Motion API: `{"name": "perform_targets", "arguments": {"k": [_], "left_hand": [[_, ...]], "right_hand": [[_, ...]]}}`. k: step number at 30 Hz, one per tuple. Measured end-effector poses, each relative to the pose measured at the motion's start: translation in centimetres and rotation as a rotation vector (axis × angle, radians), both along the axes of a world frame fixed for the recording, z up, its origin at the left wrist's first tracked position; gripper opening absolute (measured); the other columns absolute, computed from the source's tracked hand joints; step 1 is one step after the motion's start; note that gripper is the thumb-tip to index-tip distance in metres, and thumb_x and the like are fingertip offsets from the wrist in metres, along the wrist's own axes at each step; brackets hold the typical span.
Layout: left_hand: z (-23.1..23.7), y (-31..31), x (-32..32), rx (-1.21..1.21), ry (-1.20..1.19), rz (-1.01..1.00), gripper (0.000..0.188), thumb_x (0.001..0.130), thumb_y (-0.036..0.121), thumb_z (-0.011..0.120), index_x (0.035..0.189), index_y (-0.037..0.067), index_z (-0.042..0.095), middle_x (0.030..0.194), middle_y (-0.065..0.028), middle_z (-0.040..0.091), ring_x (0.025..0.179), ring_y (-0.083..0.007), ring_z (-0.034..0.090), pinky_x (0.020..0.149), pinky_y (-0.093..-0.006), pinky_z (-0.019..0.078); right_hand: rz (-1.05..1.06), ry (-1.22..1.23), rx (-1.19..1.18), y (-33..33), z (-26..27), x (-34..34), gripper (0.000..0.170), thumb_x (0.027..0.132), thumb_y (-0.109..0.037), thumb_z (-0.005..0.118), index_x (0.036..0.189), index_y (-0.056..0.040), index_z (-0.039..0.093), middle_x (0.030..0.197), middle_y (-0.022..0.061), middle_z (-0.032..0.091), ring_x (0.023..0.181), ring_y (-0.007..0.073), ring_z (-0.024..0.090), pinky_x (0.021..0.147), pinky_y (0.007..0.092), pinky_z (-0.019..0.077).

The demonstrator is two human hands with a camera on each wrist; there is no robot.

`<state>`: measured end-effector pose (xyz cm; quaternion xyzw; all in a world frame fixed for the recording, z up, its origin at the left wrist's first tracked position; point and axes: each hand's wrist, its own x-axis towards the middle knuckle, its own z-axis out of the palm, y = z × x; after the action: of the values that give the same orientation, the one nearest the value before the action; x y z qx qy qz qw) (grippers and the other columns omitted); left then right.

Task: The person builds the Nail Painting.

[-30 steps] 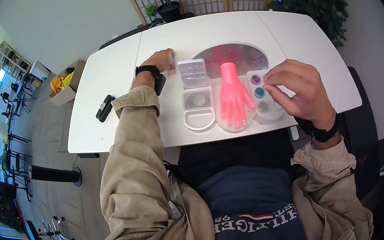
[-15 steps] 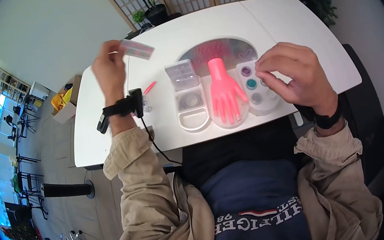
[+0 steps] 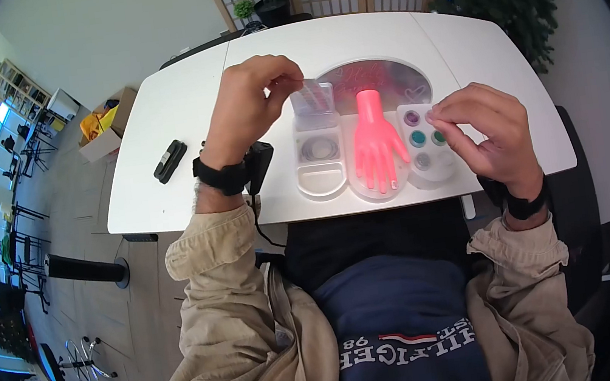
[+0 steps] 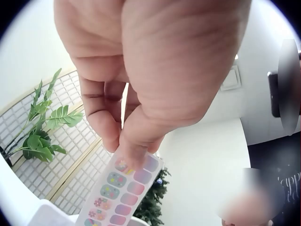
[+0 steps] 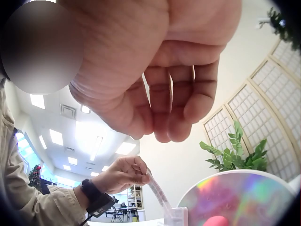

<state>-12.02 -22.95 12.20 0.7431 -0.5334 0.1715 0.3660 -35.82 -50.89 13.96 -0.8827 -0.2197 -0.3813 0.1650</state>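
My left hand (image 3: pixel 249 106) pinches the top of a clear-backed sheet of nail stickers (image 4: pixel 117 193) between thumb and fingers. Two rows of stickers show, floral and pink-to-purple. In the right wrist view the sheet hangs down, its lower end at the raised clear lid (image 5: pixel 176 216) of a nail kit. My right hand (image 3: pixel 491 126) hovers over the kit's right tray (image 3: pixel 435 168), thumb and forefinger brought together; I cannot tell whether a small thing sits between them. Between the hands a pink practice hand (image 3: pixel 374 136) lies palm down, a pale patch on one fingertip.
The kit's left side has a compartment with a clear coil (image 3: pixel 319 148) and a white tray (image 3: pixel 321 179) below. Small purple (image 3: pixel 412 118) and teal pots (image 3: pixel 418 138) sit at right. Behind stands a round iridescent panel (image 3: pixel 390 77). A black device (image 3: pixel 170 161) lies at the table's left.
My left hand lifted the sticker sheet from the table's far left part, then carried it right to the kit's raised lid. The right hand stays over the right tray, fingertips together.
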Motion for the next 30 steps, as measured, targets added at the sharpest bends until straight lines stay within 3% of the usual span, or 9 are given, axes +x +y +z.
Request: {"name": "perform_targets", "arguments": {"k": [10,15,19,20,22,30], "left_hand": [[-4.3,-2.0,2.1,0.064,-0.029,0.004,0.011,0.092,0.001,0.086,0.101,0.005,0.083,0.09,-0.0063,0.076,0.078,-0.0205,0.076,0.069,-0.0325,0.0615],[-3.5,-1.3,2.2,0.151,-0.023,-0.01,0.015,0.093,0.007,0.088,0.108,0.007,0.085,0.092,-0.0066,0.076,0.075,-0.0193,0.074,0.067,-0.0313,0.0602],[-2.6,0.4,3.1,0.038,0.053,0.11,0.018,0.097,0.011,0.086,0.115,0.006,0.085,0.097,-0.0064,0.08,0.08,-0.0152,0.074,0.069,-0.0301,0.0592],[-2.5,0.7,3.2,0.005,0.125,0.178,0.018,0.095,0.013,0.085,0.111,0.004,0.084,0.098,-0.0118,0.08,0.08,-0.0232,0.076,0.073,-0.036,0.0616],[-3.7,1.9,5.2,0.04,0.104,0.306,0.02,0.097,0.012,0.085,0.115,0.003,0.084,0.099,-0.01,0.083,0.083,-0.0162,0.075,0.074,-0.0315,0.0608],[-10.1,2.8,8.4,0.466,0.175,0.51,0.03,0.089,0.015,0.089,0.116,0.003,0.084,0.111,-0.0185,0.084,0.098,-0.0347,0.082,0.091,-0.0426,0.0645]], "right_hand": [[0.007,0.007,-0.009,0.0,0.0,-0.1,0.017,0.082,0.006,0.088,0.095,-0.0006,0.078,0.09,0.0119,0.078,0.079,0.0289,0.077,0.068,0.0369,0.0595],[0.016,-0.004,-0.008,-0.1,0.0,-0.1,0.017,0.081,0.006,0.088,0.094,0.0,0.078,0.09,0.0117,0.077,0.079,0.0291,0.076,0.067,0.0372,0.0588],[0.026,-0.014,-0.003,-0.2,-0.2,-0.1,0.018,0.08,0.006,0.088,0.093,0.0001,0.076,0.09,0.0111,0.076,0.079,0.0295,0.076,0.066,0.0375,0.0584],[0.025,-0.014,-0.002,-0.2,-0.3,-0.1,0.018,0.08,0.005,0.088,0.093,0.0,0.076,0.09,0.011,0.076,0.079,0.0296,0.076,0.067,0.0375,0.0584],[0.022,-0.013,-0.001,-0.3,-0.3,-0.1,0.019,0.08,0.005,0.088,0.093,-0.0003,0.076,0.09,0.0106,0.076,0.08,0.0298,0.076,0.067,0.0375,0.0585],[0.013,0.004,-0.007,0.1,0.0,-0.2,0.017,0.081,0.005,0.087,0.093,-0.0011,0.077,0.09,0.0107,0.077,0.08,0.0297,0.076,0.067,0.0374,0.0589]]}}
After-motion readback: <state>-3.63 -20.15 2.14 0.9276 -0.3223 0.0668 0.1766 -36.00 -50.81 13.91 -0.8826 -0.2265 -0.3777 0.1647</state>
